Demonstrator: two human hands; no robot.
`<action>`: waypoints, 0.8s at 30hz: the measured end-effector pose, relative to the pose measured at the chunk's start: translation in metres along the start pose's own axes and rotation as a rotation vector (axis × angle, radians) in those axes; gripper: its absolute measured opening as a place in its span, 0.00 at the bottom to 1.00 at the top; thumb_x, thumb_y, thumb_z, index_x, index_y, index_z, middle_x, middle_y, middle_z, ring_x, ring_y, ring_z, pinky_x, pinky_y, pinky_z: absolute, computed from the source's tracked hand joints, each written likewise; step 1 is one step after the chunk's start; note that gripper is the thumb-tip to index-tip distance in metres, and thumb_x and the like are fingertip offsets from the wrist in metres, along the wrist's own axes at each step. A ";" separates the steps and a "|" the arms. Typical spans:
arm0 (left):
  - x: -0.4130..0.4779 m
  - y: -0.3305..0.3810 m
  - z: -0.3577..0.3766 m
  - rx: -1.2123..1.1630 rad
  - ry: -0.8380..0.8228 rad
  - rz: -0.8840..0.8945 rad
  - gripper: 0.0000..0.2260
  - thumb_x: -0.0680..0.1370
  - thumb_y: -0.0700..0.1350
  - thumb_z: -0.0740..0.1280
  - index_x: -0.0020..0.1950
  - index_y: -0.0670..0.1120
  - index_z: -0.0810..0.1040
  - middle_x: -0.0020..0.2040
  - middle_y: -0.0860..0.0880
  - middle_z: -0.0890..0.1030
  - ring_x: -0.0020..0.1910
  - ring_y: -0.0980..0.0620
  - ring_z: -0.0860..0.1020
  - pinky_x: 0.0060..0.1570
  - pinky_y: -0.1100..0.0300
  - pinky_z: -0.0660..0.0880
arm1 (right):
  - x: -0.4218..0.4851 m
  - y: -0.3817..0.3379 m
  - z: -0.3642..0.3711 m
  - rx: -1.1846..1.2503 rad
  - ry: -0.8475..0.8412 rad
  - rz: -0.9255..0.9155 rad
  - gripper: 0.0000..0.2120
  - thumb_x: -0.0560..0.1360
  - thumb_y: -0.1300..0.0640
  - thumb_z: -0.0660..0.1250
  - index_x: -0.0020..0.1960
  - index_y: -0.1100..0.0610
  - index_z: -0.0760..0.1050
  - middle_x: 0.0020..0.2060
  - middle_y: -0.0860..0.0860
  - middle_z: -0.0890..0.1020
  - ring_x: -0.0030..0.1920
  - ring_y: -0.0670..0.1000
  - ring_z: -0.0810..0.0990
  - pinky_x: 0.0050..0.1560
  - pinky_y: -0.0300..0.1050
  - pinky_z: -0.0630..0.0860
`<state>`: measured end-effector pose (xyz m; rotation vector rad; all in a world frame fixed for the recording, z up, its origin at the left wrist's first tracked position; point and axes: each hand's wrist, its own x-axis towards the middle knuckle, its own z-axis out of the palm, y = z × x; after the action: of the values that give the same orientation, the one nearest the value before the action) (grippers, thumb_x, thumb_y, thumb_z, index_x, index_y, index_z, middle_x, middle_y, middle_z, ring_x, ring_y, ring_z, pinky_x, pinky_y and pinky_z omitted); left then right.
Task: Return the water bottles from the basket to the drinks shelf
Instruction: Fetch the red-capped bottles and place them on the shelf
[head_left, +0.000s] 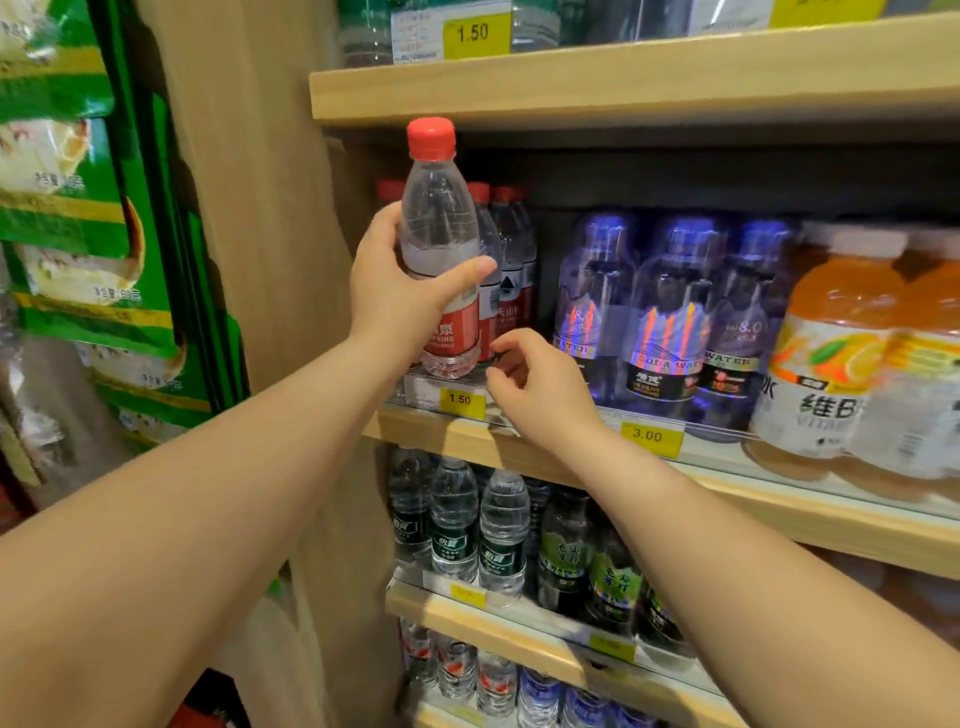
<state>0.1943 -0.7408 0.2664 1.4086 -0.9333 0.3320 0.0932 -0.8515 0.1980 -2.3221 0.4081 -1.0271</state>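
Left hand (400, 291) fingers grip red-capped bottle (441, 244) upright; right hand (535, 384) loosely curled, empty.

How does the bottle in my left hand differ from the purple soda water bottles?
The held bottle is clear with red cap and label; the soda water bottles are purple with dark labels. The held bottle looks slimmer, the soda water bottles wider. Both are upright.

Both my arms extended; left grip (410, 291) wrapped round clear red-capped water bottle (440, 223), right grip (535, 384) lower, fingers loosely curled.
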 end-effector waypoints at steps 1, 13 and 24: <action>0.003 0.000 0.001 0.017 0.001 -0.009 0.29 0.65 0.58 0.77 0.62 0.55 0.71 0.59 0.56 0.78 0.58 0.58 0.77 0.57 0.53 0.78 | 0.000 0.001 0.000 -0.002 -0.002 0.002 0.10 0.74 0.55 0.64 0.55 0.52 0.73 0.39 0.41 0.76 0.38 0.44 0.75 0.42 0.45 0.74; 0.005 -0.025 0.022 0.276 -0.005 -0.163 0.42 0.64 0.60 0.78 0.71 0.47 0.63 0.61 0.50 0.76 0.58 0.50 0.75 0.51 0.58 0.72 | 0.003 0.005 0.002 0.022 0.000 0.015 0.12 0.73 0.55 0.64 0.56 0.51 0.73 0.40 0.44 0.78 0.38 0.43 0.76 0.40 0.42 0.73; -0.017 -0.040 0.045 0.583 0.126 -0.002 0.41 0.68 0.54 0.74 0.75 0.45 0.59 0.68 0.45 0.67 0.65 0.47 0.69 0.52 0.57 0.69 | 0.002 0.008 -0.005 0.062 0.000 0.009 0.12 0.72 0.56 0.63 0.55 0.51 0.73 0.39 0.45 0.79 0.37 0.45 0.76 0.42 0.44 0.75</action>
<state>0.1959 -0.7842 0.2218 1.8902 -0.7588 0.7241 0.0907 -0.8605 0.1973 -2.2638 0.3816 -1.0205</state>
